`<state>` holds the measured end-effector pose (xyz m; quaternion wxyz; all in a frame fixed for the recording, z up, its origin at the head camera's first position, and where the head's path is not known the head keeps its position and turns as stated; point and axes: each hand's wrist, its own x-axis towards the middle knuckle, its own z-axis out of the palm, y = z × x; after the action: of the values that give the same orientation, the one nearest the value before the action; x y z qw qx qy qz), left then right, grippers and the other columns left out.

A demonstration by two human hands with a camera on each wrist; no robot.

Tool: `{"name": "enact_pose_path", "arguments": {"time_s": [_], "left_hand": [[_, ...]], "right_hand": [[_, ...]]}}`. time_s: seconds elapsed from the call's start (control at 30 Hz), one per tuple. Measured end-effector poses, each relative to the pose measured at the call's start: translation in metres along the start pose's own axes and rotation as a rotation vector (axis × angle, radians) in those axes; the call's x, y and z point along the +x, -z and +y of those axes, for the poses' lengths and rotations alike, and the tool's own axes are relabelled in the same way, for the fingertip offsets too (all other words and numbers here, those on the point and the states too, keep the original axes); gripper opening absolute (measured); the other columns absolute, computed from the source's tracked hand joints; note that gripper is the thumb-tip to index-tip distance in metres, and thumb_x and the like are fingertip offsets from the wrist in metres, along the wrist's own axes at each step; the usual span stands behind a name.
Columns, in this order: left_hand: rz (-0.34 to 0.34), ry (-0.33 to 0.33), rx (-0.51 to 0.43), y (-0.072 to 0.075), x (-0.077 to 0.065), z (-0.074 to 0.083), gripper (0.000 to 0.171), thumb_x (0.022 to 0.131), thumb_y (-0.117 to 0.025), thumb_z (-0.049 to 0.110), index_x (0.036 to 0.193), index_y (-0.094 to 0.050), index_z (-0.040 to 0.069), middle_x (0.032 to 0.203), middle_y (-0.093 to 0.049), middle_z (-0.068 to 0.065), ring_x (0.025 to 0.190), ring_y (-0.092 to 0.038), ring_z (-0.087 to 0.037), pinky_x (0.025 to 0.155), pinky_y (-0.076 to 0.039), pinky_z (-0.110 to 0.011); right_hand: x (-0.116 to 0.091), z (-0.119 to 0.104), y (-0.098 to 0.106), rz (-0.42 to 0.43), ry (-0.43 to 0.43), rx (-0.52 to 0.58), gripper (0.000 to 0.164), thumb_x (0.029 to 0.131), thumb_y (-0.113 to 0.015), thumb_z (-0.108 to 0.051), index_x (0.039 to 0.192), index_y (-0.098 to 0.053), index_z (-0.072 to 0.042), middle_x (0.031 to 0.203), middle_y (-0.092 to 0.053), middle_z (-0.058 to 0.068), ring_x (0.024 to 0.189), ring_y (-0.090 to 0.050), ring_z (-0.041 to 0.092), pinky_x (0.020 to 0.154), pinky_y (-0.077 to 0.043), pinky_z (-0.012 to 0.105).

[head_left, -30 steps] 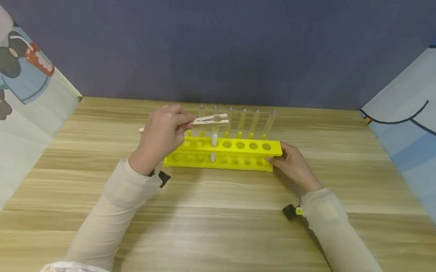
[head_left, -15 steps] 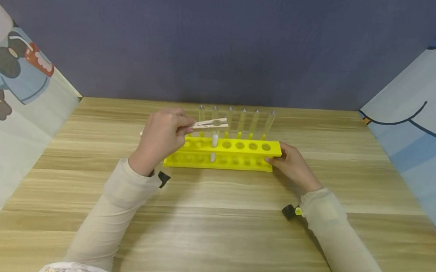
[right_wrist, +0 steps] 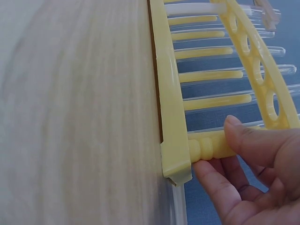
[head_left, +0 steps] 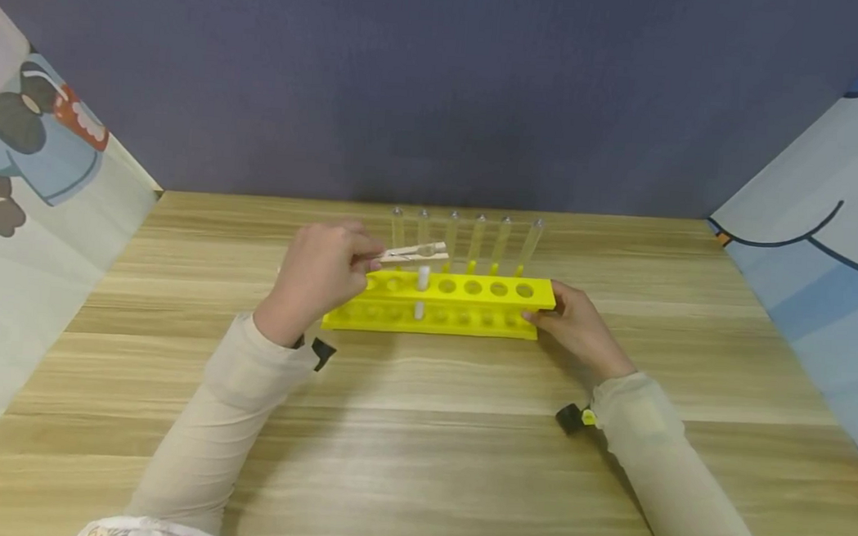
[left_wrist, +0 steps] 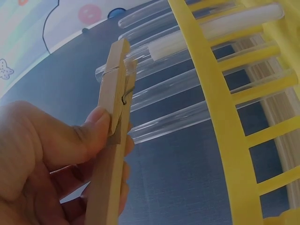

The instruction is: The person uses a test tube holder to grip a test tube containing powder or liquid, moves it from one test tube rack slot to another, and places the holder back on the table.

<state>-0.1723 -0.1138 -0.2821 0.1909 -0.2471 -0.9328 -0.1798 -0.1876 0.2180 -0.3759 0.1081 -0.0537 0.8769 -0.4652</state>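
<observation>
My left hand grips a wooden test tube clamp by its handle, thumb along one side and fingers curled behind. The clamp's tip end sits around the upper part of a clear test tube that holds white material. That tube stands upright through a hole of the yellow test tube rack, its open end just past the clamp in the left wrist view. At the rack's right end, my right hand pinches the yellow end post between thumb and fingers.
Several clear test tubes stand upside down on yellow pegs along the rack's back. Other front holes of the rack hold no tube. A dark wall rises behind the wooden table, with patterned panels at both sides.
My left hand has lowered the clamp a little, bringing its tip down toward the rack around the tube with white material. The right hand and the rack have stayed put.
</observation>
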Motion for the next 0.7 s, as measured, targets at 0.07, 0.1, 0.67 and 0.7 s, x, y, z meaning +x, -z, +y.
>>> {"name": "enact_pose_path", "arguments": {"time_s": [0.07,0.1,0.67,0.7], "left_hand": [[-0.003,-0.01,0.005,-0.0006,0.0005,-0.0004,0.02,0.077,-0.066,-0.006,0.087,-0.077,0.008,0.067,-0.061,-0.004,0.054,-0.037,-0.014,0.053,-0.031,-0.027],[-0.004,-0.014,0.008,-0.0008,0.0006,-0.0006,0.02,0.077,-0.066,-0.005,0.086,-0.077,0.008,0.068,-0.062,-0.004,0.053,-0.037,-0.014,0.053,-0.031,-0.027],[-0.068,0.021,0.021,-0.0049,0.001,-0.0017,0.011,0.08,-0.069,0.0,0.079,-0.075,0.01,0.063,-0.056,-0.003,0.055,-0.038,-0.014,0.052,-0.03,-0.027],[-0.07,0.02,0.022,-0.0051,0.001,-0.0015,0.012,0.08,-0.069,0.0,0.075,-0.073,0.01,0.061,-0.052,-0.002,0.055,-0.036,-0.014,0.052,-0.029,-0.027]], "right_hand": [[0.0002,0.0001,0.0002,0.001,0.0,-0.003,0.046,0.09,-0.062,-0.01,0.133,-0.047,-0.002,0.131,-0.054,0.017,0.116,-0.053,0.031,0.102,-0.041,0.046],[0.0005,0.0003,0.0003,0.002,-0.001,-0.004,0.046,0.09,-0.062,-0.01,0.133,-0.047,-0.002,0.131,-0.054,0.017,0.116,-0.053,0.031,0.102,-0.041,0.046],[0.0005,0.0,0.0004,-0.009,-0.002,0.009,0.044,0.09,-0.061,-0.009,0.132,-0.048,-0.003,0.129,-0.055,0.016,0.112,-0.055,0.03,0.1,-0.042,0.045],[0.0002,-0.0002,0.0005,-0.01,-0.006,0.007,0.044,0.09,-0.061,-0.01,0.132,-0.048,-0.003,0.128,-0.055,0.016,0.112,-0.055,0.029,0.1,-0.042,0.045]]}}
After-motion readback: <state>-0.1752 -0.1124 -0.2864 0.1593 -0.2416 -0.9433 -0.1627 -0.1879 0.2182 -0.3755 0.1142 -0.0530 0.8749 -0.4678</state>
